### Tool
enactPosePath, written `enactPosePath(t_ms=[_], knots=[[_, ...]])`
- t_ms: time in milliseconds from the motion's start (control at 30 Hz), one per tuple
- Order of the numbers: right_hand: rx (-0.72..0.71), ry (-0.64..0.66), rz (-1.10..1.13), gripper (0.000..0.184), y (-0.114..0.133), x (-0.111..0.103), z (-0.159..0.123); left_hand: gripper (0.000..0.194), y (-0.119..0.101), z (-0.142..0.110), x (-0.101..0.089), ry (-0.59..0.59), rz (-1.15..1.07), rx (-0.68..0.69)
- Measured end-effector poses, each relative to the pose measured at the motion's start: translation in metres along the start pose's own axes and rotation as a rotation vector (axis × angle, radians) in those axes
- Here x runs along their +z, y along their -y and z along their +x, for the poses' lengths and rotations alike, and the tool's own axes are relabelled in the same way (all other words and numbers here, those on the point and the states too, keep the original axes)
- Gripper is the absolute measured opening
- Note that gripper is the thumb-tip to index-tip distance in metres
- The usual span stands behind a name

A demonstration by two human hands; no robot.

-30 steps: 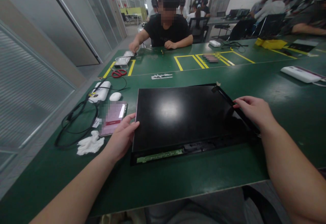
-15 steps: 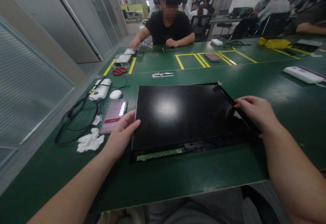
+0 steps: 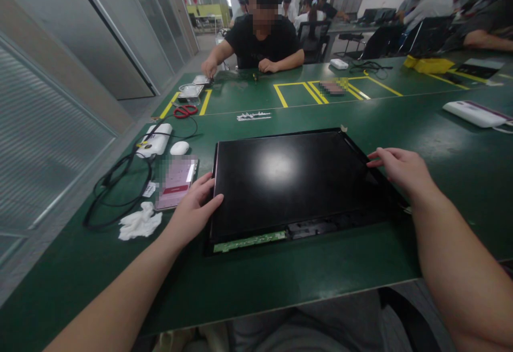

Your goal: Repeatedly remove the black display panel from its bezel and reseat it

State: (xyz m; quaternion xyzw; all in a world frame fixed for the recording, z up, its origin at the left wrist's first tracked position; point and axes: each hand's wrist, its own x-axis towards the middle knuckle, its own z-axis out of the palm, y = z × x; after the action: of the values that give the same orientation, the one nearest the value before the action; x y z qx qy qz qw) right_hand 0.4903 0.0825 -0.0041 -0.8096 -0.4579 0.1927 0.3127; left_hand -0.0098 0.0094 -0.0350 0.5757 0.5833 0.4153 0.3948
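A black LCD screen panel point(image 3: 276, 181) lies in a shallow black frame point(image 3: 358, 149) on the green table. Along the near edge a green circuit board strip point(image 3: 249, 241) shows in the uncovered part of the frame. My left hand point(image 3: 196, 208) is at the panel's left edge, thumb on the top face and fingers along the side, partly hidden. At the right side of the frame, my right hand point(image 3: 396, 170) pinches the rim between thumb and fingertips.
Left of the panel are a phone point(image 3: 176, 181), a crumpled tissue point(image 3: 140, 222), a white oval mouse-like object point(image 3: 179, 148), a white power bank-like box point(image 3: 155, 139) and looped black cable point(image 3: 90, 218). Red-handled scissors point(image 3: 185, 111) lie farther back. A person point(image 3: 264, 42) sits opposite.
The panel's left side has shifted slightly right and sits lower in the frame, whose left and far rims show more. My left thumb reaches a little farther over the panel; my right hand stays at the rim.
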Motion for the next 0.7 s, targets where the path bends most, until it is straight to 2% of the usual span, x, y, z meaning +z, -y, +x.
enactPosePath(t_ms=[333, 533, 700], knots=[[-0.008, -0.002, -0.005, 0.041, -0.0014, -0.0006, 0.0004, 0.055, -0.0066, 0.0022, -0.0017, 0.041, 0.416, 0.095], [-0.021, -0.007, 0.021, 0.040, -0.0001, -0.0008, -0.0009, 0.046, -0.0078, 0.0012, 0.0007, 0.042, 0.502, 0.118], [0.022, -0.005, 0.013, 0.040, 0.0038, -0.0021, -0.0042, 0.047, -0.0092, 0.0011, 0.0006, 0.052, 0.526, 0.118]])
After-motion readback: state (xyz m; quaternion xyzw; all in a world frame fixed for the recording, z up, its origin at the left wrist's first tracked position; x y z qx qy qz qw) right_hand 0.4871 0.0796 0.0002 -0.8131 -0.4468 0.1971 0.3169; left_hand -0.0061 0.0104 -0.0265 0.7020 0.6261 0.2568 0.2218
